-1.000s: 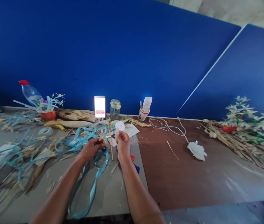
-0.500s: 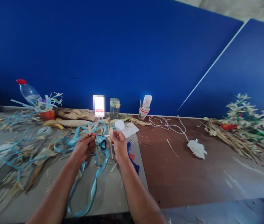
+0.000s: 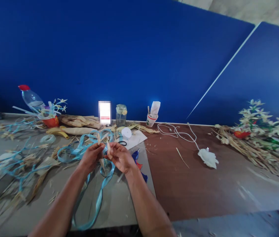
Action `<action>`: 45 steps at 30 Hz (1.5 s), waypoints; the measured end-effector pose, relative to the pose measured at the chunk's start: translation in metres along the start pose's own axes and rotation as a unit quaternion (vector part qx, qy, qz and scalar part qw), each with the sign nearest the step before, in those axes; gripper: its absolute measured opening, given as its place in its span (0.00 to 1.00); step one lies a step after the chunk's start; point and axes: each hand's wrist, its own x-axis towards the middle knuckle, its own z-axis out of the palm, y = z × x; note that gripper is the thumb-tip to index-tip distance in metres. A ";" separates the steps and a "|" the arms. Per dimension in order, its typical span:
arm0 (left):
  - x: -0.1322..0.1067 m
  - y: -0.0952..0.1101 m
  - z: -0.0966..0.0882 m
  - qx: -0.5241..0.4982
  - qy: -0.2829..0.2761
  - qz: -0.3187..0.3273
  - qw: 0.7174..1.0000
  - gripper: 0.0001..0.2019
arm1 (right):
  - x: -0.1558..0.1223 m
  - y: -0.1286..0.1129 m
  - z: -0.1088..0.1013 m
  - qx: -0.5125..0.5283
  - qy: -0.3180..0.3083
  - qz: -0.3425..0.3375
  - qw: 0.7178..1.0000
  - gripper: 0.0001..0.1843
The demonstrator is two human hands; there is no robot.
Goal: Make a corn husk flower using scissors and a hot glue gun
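My left hand [image 3: 93, 158] is closed, pinching a pale dried husk piece [image 3: 99, 138] that points upward. Close beside it, my right hand [image 3: 121, 157] has its fingertips pinched on another pale husk piece [image 3: 109, 146]; the hands nearly touch. A black loop [image 3: 122, 143], perhaps a scissors handle, shows just beyond my right hand; whether I hold it is unclear. Light blue ribbon [image 3: 98, 202] curls beneath and behind my hands and trails toward the front edge. Right of my right wrist lies a blue tool with a red part [image 3: 135, 155].
Blue-wrapped stems [image 3: 21, 177] with dried husk flowers cover the left. Along the blue partition stand a tilted bottle [image 3: 32, 98], a red cup [image 3: 51, 122], a lit phone [image 3: 104, 112], a jar [image 3: 121, 117] and a paper cup [image 3: 151, 120]. White cable [image 3: 191, 140] and husk bundles [image 3: 255, 151] lie right.
My right hand has moved left toward my left hand, closing the gap. The metal piece seen between them no longer shows, and the black loop now appears farther right and higher.
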 end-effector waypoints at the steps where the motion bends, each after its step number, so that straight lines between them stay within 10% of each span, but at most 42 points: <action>1: -0.001 0.001 0.001 0.002 0.002 -0.002 1.000 0.14 | -0.005 -0.002 0.002 -0.001 -0.065 0.031 0.997 0.19; 6: -0.006 0.009 0.005 0.000 0.054 -0.001 0.999 0.11 | -0.014 0.003 0.002 -0.079 -0.246 0.170 0.951 0.25; 15: 0.002 0.001 -0.005 -0.060 0.046 0.008 0.997 0.11 | 0.016 0.018 -0.016 -0.021 0.057 0.029 0.998 0.16; 29: -0.003 -0.007 0.009 -0.013 -0.004 -0.002 1.000 0.16 | 0.026 0.028 -0.021 0.007 0.150 -0.044 0.988 0.15; 45: -0.006 -0.003 0.016 0.000 0.002 0.020 1.000 0.16 | 0.018 0.028 -0.014 -0.272 0.199 -0.161 0.927 0.10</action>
